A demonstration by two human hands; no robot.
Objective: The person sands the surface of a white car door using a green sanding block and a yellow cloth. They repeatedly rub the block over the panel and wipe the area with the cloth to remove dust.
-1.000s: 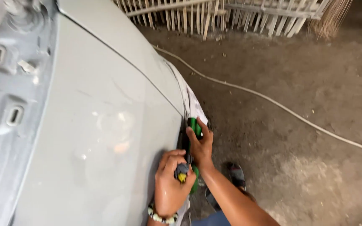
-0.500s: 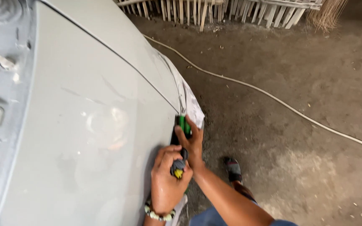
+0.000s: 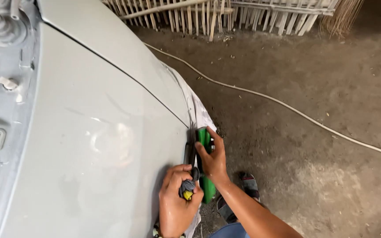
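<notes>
A grey car body panel fills the left of the head view. At its right edge my right hand presses on a green power tool held against the panel's edge. My left hand grips the tool's dark rear end, where a small yellow part shows between the fingers. A beaded bracelet sits on my left wrist. The tool's working face is hidden against the panel.
White paper masking hangs along the panel's edge. A white cable runs across the dirt floor. A bamboo fence stands at the back. My sandalled foot is on the ground below the tool.
The view has shifted slightly; both hands stay on the green tool at the panel's edge, the tool moving a little along it.
</notes>
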